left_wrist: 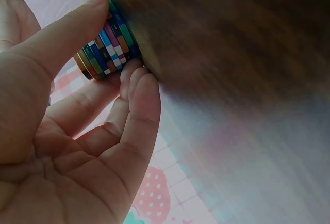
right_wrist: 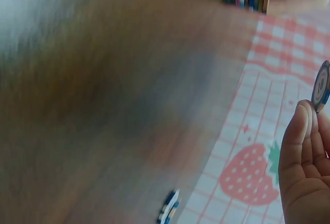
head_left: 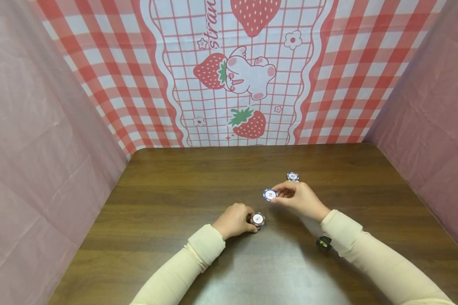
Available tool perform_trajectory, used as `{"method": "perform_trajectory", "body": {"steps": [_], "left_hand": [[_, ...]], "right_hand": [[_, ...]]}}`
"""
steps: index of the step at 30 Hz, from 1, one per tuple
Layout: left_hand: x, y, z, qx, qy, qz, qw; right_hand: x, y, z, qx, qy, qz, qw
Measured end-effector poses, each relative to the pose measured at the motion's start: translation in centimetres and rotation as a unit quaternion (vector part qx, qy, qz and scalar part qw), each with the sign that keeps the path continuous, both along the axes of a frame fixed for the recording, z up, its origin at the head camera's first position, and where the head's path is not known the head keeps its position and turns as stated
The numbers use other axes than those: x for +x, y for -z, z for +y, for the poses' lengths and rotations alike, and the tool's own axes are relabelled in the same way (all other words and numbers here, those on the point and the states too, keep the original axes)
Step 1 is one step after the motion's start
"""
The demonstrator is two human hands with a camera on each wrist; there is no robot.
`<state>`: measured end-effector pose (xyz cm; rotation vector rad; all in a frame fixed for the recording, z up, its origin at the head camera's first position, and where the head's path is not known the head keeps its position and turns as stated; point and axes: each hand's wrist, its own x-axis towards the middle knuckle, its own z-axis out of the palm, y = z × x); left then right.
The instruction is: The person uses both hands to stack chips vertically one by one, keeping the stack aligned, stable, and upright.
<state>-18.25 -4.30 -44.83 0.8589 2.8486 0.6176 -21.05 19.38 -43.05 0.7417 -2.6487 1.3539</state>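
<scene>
In the head view my left hand (head_left: pixel 234 221) holds a stack of poker chips (head_left: pixel 258 219) on the table, thumb on the near side and fingers round the far side. The left wrist view shows the stack's striped edges, several chips of mixed colours. My right hand (head_left: pixel 299 199) pinches one blue-and-white poker chip (head_left: pixel 269 195) between thumb and fingers, up and to the right of the stack. In the right wrist view that chip (right_wrist: pixel 321 85) carries a printed 10. Just beyond the right hand lies another blue-and-white chip (head_left: pixel 292 176), with part of a chip showing below it.
The brown wooden table (head_left: pixel 168 182) runs back to a red-and-white checked cloth (head_left: pixel 114 55) with strawberries. Pink cloth walls (head_left: pixel 34 148) stand at left and right. A dark band with a small device (head_left: pixel 324 242) shows at the right wrist.
</scene>
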Motion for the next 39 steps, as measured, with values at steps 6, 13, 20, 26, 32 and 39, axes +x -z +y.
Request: {"method": "perform_trajectory", "body": {"steps": [6,13,20,26,32,39], "left_hand": [[0.0,0.0,0.0,-0.001,0.000,0.000,1.0000],[0.0,0.0,0.0,0.002,0.003,-0.004,1.0000],[-0.1,0.1,0.0,0.004,0.006,-0.004,1.0000],[-0.1,0.0,0.1,0.003,0.005,-0.006,1.0000],[-0.1,0.1,0.1,0.000,0.003,-0.011,0.9999],[-0.1,0.2,0.1,-0.003,0.002,-0.009,0.9999]], "right_hand": [[1.0,0.3,-1.0,-0.003,-0.056,0.002,0.998],[1.7,0.5,-1.6,0.006,-0.099,-0.020,0.995],[1.9,0.7,-2.0,0.016,-0.130,-0.021,0.991],[2.0,1.2,-2.3,0.034,-0.146,0.001,0.989],[2.0,1.3,-2.6,0.049,-0.143,-0.006,0.988],[2.2,1.3,-3.0,0.060,-0.145,0.003,0.988]]}}
